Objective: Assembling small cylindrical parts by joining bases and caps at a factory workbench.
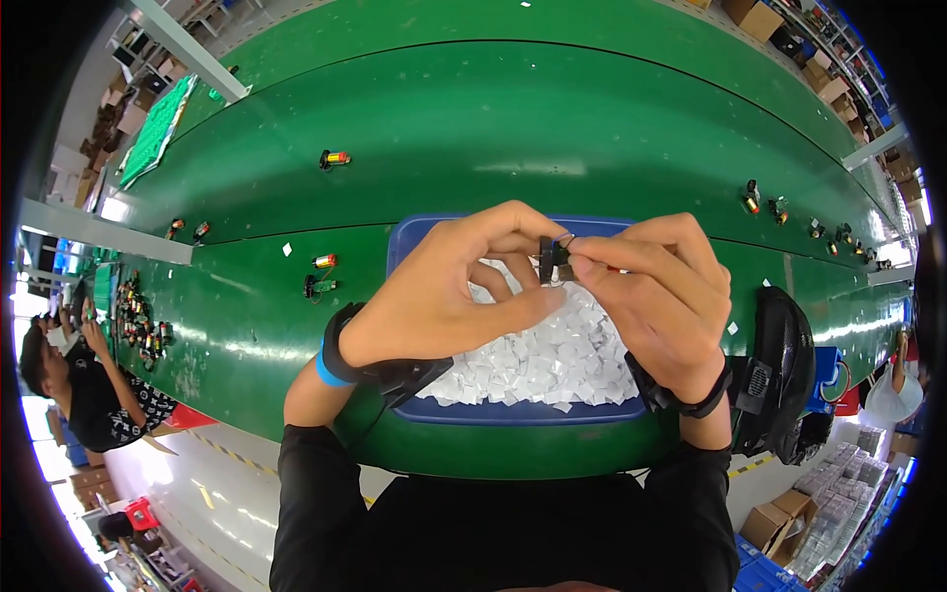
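Note:
My left hand (434,286) holds a small black part with a round, flat end (547,259) between thumb and fingers, above a blue tray (513,414). From the other side, my right hand (661,296) pinches the same part, its fingertips closed together. A thin dark wire loops up between the fingertips of both hands; the rest of the part is hidden by my right fingers. Many small white square pieces (533,360) fill the tray under my hands. Black straps circle both my wrists, and a blue band sits on the left one.
Small assemblies with red-and-yellow cylinders (336,159) lie scattered on the green bench (473,118). A pile of them (146,321) is at the left, beside a co-worker (84,365). A black bag (784,365) stands right of the tray. Metal posts (118,233) flank the bench.

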### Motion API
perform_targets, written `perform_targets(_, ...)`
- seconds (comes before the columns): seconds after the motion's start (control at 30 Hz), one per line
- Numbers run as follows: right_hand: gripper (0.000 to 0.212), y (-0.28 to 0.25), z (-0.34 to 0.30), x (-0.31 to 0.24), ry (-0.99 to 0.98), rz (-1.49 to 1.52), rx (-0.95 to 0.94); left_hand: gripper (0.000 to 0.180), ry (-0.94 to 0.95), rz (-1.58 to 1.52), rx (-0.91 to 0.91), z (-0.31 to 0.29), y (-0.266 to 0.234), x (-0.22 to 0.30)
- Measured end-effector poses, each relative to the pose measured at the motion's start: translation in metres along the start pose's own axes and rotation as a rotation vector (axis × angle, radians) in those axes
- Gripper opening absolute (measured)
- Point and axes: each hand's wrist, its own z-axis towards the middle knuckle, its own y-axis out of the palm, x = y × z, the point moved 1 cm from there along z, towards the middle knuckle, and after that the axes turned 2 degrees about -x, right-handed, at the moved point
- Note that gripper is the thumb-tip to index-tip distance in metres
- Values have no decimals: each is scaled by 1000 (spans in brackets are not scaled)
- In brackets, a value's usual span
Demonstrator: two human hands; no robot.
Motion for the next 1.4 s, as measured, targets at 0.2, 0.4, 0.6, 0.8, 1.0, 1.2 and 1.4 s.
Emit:
perform_targets(0.2, 24, 0, 1, -2, 40, -40, -22, 32, -38, -78, 45, 4, 1, -9)
perform_targets(0.4, 26, -12, 6, -2, 195, 178, -31, 27, 103, 92, 107, 3, 4, -12)
perform_targets(0.6, 18, -5, -3, 10, 281, 298, -186, 25, 124, 339, -13, 5, 7, -9)
perform_targets(0.8, 14, -10, -1, 9, 619, 574, -48, 27, 134, 93, 11, 8, -1, -13)
perform_targets(1.0, 15, -17, 2, -8, 513, 436, -74, 29, 295, -245, 104, 14, -2, -21)
perform_targets(1.2, 15, -4, -4, -7, 478, 467, 15, 34, 464, -72, 160, 16, 2, -23)
perform_targets(1.4, 14, -1, -6, -3, 513, 550, 31, 35, 487, 181, 222, 12, 4, -16)
